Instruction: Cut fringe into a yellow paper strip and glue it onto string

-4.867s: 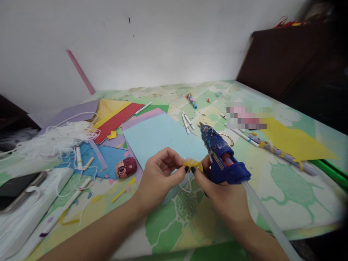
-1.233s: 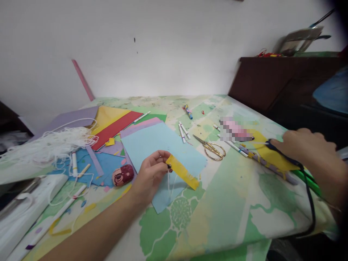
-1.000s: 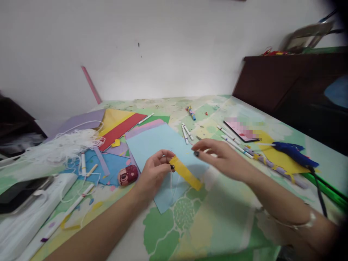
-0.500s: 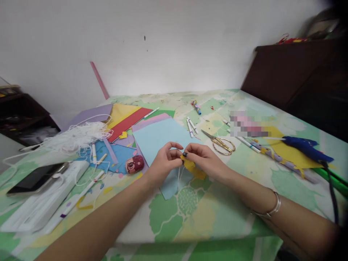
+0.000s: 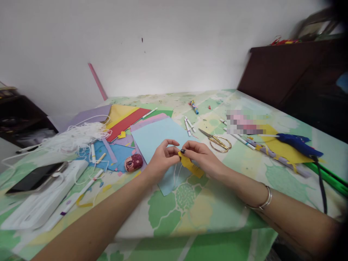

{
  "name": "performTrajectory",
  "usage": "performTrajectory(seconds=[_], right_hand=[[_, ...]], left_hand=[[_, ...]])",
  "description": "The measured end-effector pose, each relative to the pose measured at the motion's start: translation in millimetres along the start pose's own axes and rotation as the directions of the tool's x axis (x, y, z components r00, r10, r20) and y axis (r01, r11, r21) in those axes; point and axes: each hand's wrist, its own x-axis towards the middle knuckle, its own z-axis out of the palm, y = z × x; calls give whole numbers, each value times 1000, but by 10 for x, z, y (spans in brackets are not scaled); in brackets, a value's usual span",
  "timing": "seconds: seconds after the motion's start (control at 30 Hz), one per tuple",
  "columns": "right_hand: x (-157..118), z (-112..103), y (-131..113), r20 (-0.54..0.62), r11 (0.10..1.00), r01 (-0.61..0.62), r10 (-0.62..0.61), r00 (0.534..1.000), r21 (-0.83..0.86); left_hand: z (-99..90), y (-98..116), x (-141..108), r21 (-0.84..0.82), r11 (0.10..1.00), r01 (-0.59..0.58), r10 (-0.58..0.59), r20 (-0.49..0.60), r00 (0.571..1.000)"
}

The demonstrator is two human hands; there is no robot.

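My right hand (image 5: 199, 156) pinches a small folded piece of yellow paper (image 5: 192, 167) between thumb and fingers, above the table. Close against it, my left hand (image 5: 165, 156) has thumb and fingertips drawn together at the paper's left end; what they grip is hidden. Thin white string (image 5: 177, 174) hangs in a loop just below the fingertips. Under both hands lies a sheet of light blue paper (image 5: 154, 132). Gold-handled scissors (image 5: 217, 141) rest to the right of my right hand, blades pointing away.
A tangle of white string (image 5: 78, 136), coloured sheets and a dark red patterned case (image 5: 133, 162) lie left. Nearer are a phone (image 5: 38, 177) and a white power strip (image 5: 51, 195). At right sit a blue glue gun (image 5: 297, 143), a decorated purple stick (image 5: 274, 156) and markers (image 5: 187, 127).
The view has shifted slightly, so everything sits a little further left. Both hands stay together at the yellow paper, with hardly any change in grip.
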Motion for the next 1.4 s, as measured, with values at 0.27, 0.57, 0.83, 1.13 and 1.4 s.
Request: performTrajectory(seconds=[0.27,0.57,0.83,1.13,1.4], right_hand=[[17,-14,12,-23,1000,16,-16,1000,-8],[-17,-12,-39,-33,1000,4,-4,999,-28],[-15,-13,-30,-20,1000,0,0,1000,-2],[-17,-4,-37,23,998,-4,5,1000,-63],[-24,-16,-58,4,996,7,-6,1000,-90]], left_hand=[[7,13,-11,-12,1000,-9,10,26,1000],[3,21,-17,-6,1000,-13,13,42,999],[27,47,-22,23,1000,-6,5,36,999],[60,100,-40,98,995,23,-25,17,1000],[35,83,-47,60,997,-50,48,40,998]])
